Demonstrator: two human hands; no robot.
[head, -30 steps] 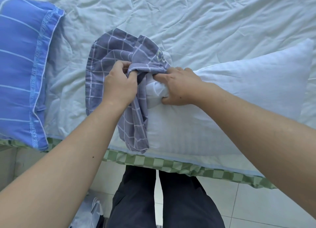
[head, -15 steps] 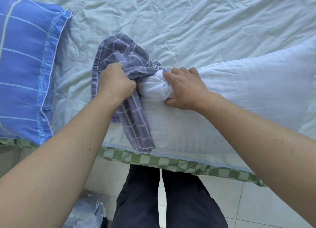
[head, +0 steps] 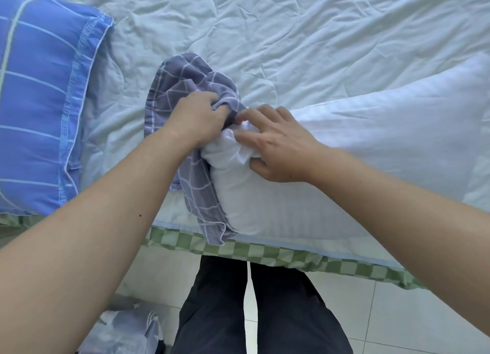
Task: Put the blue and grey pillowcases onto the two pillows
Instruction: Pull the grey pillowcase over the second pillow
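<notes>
Rumpled bedding (head: 291, 35) underlies everything. Left hand (head: 196, 120) bunches grey pillowcase (head: 185, 83) in curled fingers; right hand (head: 275, 146) pinches pillow (head: 371, 146) corner, which may slip beside the opening.

Head view: looking steeply down from the person's head, sitting close above the bed (head: 291, 35) edge and floor (head: 397, 314).

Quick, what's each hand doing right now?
Left hand: grips the bunched grey pillowcase.
Right hand: fingers curled, gripping the white pillow at its end.
</notes>
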